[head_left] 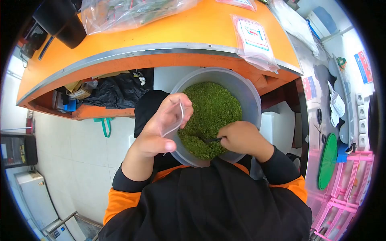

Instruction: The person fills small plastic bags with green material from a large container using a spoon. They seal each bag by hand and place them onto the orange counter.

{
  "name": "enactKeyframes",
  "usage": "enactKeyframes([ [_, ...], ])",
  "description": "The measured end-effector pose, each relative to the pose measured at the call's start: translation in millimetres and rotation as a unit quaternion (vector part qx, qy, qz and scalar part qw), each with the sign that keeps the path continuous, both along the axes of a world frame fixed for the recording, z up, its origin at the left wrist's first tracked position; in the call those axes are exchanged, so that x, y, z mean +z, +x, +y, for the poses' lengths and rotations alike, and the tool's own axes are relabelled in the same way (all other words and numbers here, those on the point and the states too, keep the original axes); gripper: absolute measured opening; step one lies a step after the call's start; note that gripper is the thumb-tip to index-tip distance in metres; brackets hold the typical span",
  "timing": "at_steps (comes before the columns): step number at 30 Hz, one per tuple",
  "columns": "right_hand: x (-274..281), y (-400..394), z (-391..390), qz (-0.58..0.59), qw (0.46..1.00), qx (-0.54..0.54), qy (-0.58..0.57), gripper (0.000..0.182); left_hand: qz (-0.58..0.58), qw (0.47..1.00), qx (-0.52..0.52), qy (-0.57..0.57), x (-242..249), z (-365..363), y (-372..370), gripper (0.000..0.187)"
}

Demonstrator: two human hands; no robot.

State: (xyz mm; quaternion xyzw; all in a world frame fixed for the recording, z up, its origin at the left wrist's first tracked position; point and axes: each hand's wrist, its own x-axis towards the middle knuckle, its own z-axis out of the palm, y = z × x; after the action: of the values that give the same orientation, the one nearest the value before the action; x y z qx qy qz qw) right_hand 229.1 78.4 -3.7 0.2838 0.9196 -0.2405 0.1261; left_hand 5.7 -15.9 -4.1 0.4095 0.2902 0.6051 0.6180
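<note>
A round translucent tub [252,100] holds a mass of chopped green leaves [211,102]. My left hand [161,128] is at the tub's left rim, its fingers and thumb curled round a small clear plastic bag [172,118] whose mouth gapes open. Over the lower right of the tub, my right hand [241,137] grips the handle of a dark spoon [212,140]. The spoon's head is partly buried in the leaves, so its shape is hard to make out.
An orange table [177,36] curves across the top, bearing a large clear bag [132,14], a black cup [64,24] and a packet [253,38]. Black plastic [114,92] lies on the shelf beneath. On the right are a green lid [327,160] and a pink rack [345,193].
</note>
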Motion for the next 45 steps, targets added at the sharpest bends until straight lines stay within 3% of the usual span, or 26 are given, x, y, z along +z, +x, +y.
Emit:
enactKeyframes([
  [6,40.4,31.6,20.9,0.152,0.981,-0.121,-0.002,0.019,0.206,0.975,0.063,0.05,3.3,8.1,12.3,0.081],
  [10,64.9,48.9,20.0,0.236,0.95,-0.194,0.063,0.016,0.413,0.906,0.075,0.064,7.2,17.5,14.9,0.082],
  [17,78.4,47.3,6.5,0.328,0.901,-0.255,0.124,0.014,0.46,0.88,0.099,0.068,2.0,31.8,32.3,0.071],
  [20,70.6,43.4,9.2,0.337,0.902,-0.137,0.232,0.011,0.452,0.886,0.089,0.05,4.6,33.9,37.8,0.07],
  [23,70.0,46.5,9.4,0.346,0.899,-0.173,0.204,0.01,0.455,0.884,0.098,0.038,-1.6,33.0,37.3,0.069],
  [26,70.5,51.9,13.7,0.334,0.9,-0.268,0.086,0.014,0.441,0.891,0.102,0.037,6.4,30.2,38.2,0.067],
  [29,61.7,45.6,14.4,0.288,0.897,-0.319,0.107,0.017,0.49,0.857,0.147,0.064,8.8,29.1,43.6,0.06],
  [32,65.6,13.7,3.0,0.411,0.883,-0.115,0.196,0.019,0.573,0.782,0.22,0.111,4.8,32.5,52.7,0.058],
  [35,40.0,4.2,-11.3,0.361,0.908,-0.048,0.206,0.016,0.586,0.763,0.241,0.129,-1.2,30.8,59.4,0.055],
  [36,40.4,4.9,-10.1,0.382,0.901,-0.059,0.199,0.014,0.603,0.738,0.259,0.158,-2.4,32.0,61.0,0.066],
  [38,42.4,6.3,-3.5,0.422,0.884,-0.079,0.186,0.009,0.571,0.766,0.243,0.168,3.4,31.8,59.0,0.075],
  [41,33.5,8.2,1.0,0.334,0.916,-0.069,0.211,0.004,0.501,0.841,0.165,0.123,10.3,34.8,53.4,0.082],
  [42,31.4,9.0,-1.8,0.311,0.934,-0.054,0.168,0.005,0.474,0.865,0.128,0.102,13.2,38.9,47.8,0.083],
  [45,45.8,17.4,-4.4,0.341,0.923,-0.107,0.142,0.008,0.489,0.871,0.001,0.045,23.7,47.8,37.0,0.068],
])
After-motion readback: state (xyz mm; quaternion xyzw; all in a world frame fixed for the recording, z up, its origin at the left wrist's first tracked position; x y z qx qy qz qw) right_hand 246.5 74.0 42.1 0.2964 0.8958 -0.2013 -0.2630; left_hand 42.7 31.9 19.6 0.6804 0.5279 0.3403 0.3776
